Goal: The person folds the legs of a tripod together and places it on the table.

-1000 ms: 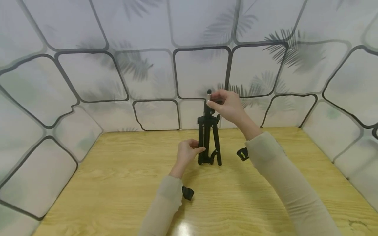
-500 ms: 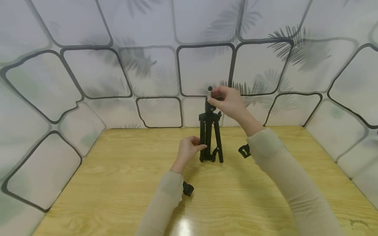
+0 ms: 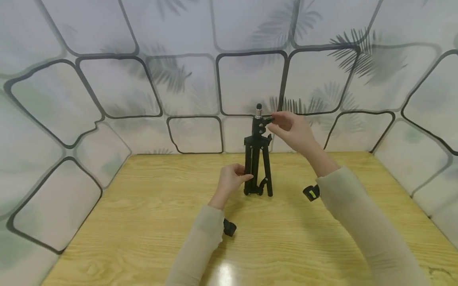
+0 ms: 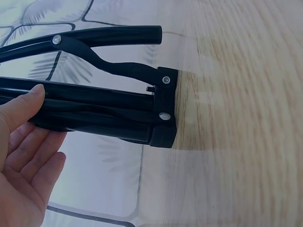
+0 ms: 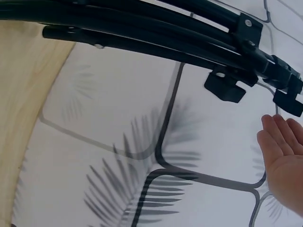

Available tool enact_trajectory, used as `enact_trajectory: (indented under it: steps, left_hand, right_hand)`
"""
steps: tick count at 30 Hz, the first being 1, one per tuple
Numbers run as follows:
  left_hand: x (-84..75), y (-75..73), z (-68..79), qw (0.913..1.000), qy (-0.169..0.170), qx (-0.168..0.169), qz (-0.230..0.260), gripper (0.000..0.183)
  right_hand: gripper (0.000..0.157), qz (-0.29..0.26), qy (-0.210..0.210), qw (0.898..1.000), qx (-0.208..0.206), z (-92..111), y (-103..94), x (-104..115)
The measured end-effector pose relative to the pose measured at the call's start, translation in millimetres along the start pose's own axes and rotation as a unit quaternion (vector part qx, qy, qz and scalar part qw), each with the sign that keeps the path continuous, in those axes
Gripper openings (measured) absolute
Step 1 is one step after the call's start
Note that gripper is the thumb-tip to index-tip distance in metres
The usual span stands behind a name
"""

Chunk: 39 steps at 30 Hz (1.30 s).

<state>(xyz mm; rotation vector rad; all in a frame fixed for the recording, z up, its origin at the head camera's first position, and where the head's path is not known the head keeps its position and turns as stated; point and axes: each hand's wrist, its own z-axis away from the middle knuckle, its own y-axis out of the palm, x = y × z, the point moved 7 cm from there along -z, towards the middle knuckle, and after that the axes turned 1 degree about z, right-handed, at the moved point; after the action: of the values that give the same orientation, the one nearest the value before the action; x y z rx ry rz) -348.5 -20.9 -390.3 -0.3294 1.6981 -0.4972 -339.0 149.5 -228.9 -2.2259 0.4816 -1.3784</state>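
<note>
A black tripod point(image 3: 255, 163) stands upright on the table, its legs mostly folded together and one leg angled slightly out. A silver stud point(image 3: 258, 113) with a black tip tops it. My left hand point(image 3: 229, 180) pinches the lower legs between thumb and fingers; the left wrist view shows the bottom hub point(image 4: 164, 109) and a curved brace point(image 4: 109, 64) beyond that grip. At the upper collar, my right hand point(image 3: 295, 133) is beside a side knob point(image 3: 267, 120), thumb and fingers parted. In the right wrist view its straight fingertips are right at the knob point(image 5: 288, 103).
The wood-grain table point(image 3: 150, 222) extends around the tripod. Behind it and at both sides rises a pale wall covering point(image 3: 193, 91) printed with dark outlines and leaf shadows. Black wrist-worn devices hang below both sleeves point(image 3: 205, 228).
My right hand has left the silver stud and moved right and slightly down to the side knob. The left hand keeps its grip on the legs. The head view has shifted slightly.
</note>
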Motion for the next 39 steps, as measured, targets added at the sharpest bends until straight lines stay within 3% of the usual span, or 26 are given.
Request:
enact_trajectory:
  steps: [17,39]
  left_hand:
    - [1.8,-0.8,0.9,1.0,0.002,0.004,-0.001,0.033]
    - [-2.3,-0.7,0.7,0.9998,0.019,-0.001,-0.007,0.033]
  right_hand:
    - [0.048,-0.013,0.004,1.0,0.01,39,22.7,-50]
    - [0.045,0.012,0.036,0.999,0.03,61,57.8,-87]
